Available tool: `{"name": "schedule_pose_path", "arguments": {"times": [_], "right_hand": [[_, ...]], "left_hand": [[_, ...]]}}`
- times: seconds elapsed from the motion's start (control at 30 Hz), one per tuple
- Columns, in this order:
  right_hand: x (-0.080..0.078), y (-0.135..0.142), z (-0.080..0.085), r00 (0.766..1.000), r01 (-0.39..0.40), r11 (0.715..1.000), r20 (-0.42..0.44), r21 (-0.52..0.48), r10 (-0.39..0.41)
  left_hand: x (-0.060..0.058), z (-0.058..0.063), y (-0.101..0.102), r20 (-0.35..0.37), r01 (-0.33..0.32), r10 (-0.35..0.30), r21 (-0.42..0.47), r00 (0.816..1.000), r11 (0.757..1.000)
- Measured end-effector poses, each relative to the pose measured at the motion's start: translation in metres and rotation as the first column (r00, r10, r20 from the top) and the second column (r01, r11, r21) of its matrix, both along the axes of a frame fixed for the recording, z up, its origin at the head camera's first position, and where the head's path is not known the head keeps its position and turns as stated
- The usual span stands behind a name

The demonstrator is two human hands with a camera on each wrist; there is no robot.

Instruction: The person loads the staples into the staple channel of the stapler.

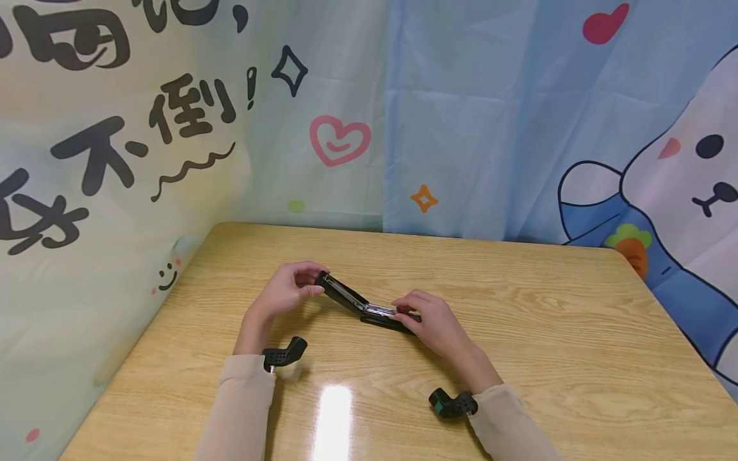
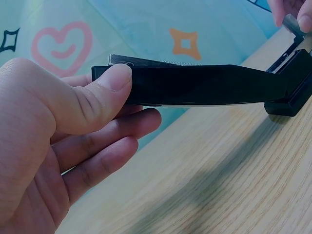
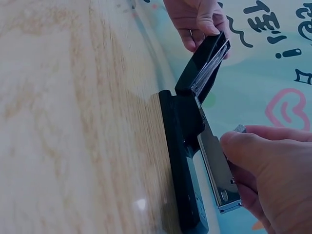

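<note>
A black stapler point(image 1: 344, 296) is opened wide above the wooden table, its top cover swung up and back from its metal magazine point(image 3: 214, 161). My left hand point(image 1: 286, 291) grips the end of the cover, thumb on the near side, as the left wrist view also shows. Over the magazine, my right hand point(image 1: 434, 322) pinches a small grey ridged piece, which looks like a strip of staples point(image 3: 240, 128); the fingers hide most of it. In the right wrist view the stapler's black base point(image 3: 183, 180) lies along the table below the magazine.
The wooden table point(image 1: 576, 333) extends around both hands. Behind and to the left hangs a printed cloth point(image 1: 461, 128) with cartoon drawings. Each wrist wears a black camera mount, one on the left point(image 1: 284, 354) and one on the right point(image 1: 453, 404).
</note>
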State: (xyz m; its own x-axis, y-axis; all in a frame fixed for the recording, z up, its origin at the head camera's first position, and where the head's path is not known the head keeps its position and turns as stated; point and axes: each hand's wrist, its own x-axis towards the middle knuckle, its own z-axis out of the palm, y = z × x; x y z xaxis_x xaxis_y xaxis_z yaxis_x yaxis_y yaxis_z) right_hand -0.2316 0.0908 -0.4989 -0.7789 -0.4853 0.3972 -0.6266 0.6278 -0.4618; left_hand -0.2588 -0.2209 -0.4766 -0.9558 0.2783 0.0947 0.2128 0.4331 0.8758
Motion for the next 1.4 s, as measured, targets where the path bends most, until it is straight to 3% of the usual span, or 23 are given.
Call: {"name": "schedule_pose_path", "arguments": {"times": [0.07, 0.33, 1.4], "right_hand": [[0.0, 0.001, 0.001, 1.0, -0.002, 1.0, 0.0, 0.002, 0.002], [-0.001, 0.004, 0.002, 0.999, 0.01, 1.0, 0.032, 0.027, -0.011], [0.002, -0.005, -0.004, 1.0, 0.001, 0.996, 0.012, 0.09, -0.002]], "left_hand": [[0.0, 0.0, 0.0, -0.007, 0.003, -0.003, 0.003, 1.0, 1.0], [0.019, 0.032, 0.011, -0.003, 0.015, -0.016, -0.017, 1.0, 1.0], [0.02, 0.035, 0.015, -0.016, 0.026, -0.026, -0.029, 1.0, 0.999]]}}
